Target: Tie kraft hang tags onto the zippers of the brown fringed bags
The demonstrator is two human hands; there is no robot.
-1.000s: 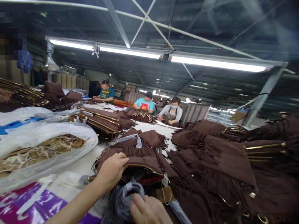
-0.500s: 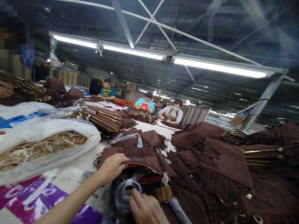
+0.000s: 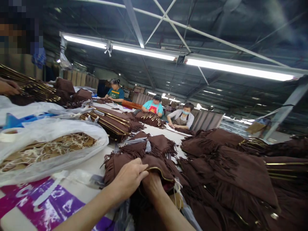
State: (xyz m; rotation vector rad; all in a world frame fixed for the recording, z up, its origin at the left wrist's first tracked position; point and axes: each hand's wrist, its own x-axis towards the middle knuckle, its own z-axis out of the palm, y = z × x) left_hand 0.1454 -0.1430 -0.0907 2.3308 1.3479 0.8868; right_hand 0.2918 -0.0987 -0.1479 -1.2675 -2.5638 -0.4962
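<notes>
A brown fringed bag (image 3: 158,163) lies in front of me, its gold zip parted and some red lining showing inside. At the left end of the opening, the fingers and thumb of my left hand (image 3: 132,175) grip the bag's edge. My right hand (image 3: 152,183) reaches into the mouth of the bag up to the wrist, so its fingers and whatever they hold are hidden. A brown card tag (image 3: 177,200) on white string hangs at the bag's right end, beside my right wrist.
At left, an open clear plastic bag (image 3: 101,134) holds card tags with strings. Piles of brown fringed bags (image 3: 245,173) cover the right side. A printed purple bag (image 3: 62,199) lies near left. Several co-workers, including one person (image 3: 180,118), work farther back.
My right hand has moved from the plastic-wrapped coil in front of the bag into its opening. The coil is out of sight. My left hand has shifted right along the edge.
</notes>
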